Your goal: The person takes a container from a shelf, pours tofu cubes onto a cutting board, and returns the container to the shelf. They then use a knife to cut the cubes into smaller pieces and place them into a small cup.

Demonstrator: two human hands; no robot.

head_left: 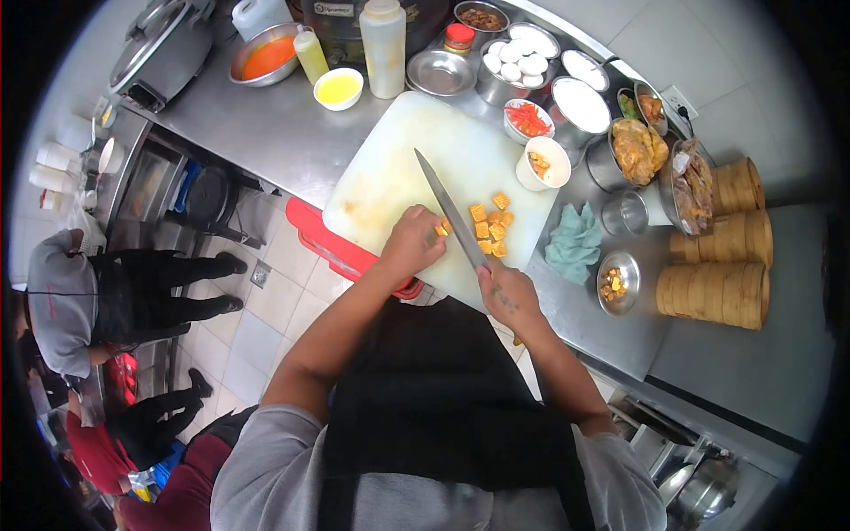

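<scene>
On the white cutting board (381,168), my left hand (412,241) has its fingers closed around a small orange-brown piece of food (441,228). The handle of a long kitchen knife (447,199) is gripped in my right hand (506,292), at the board's near right side. Its blade points away and to the left, lying between the held piece and a group of orange-brown food cubes (482,230). These cubes sit close together to the right of the blade. My palm and fingers hide most of the knife's handle.
Right of the board are a teal cloth (574,243), a metal bowl with food bits (618,283), a paper cup (542,165) and bamboo steamers (713,294). Behind it stand a squeeze bottle (382,53) and a bowl of eggs (515,64). Several people are at the left; one wears grey (66,301).
</scene>
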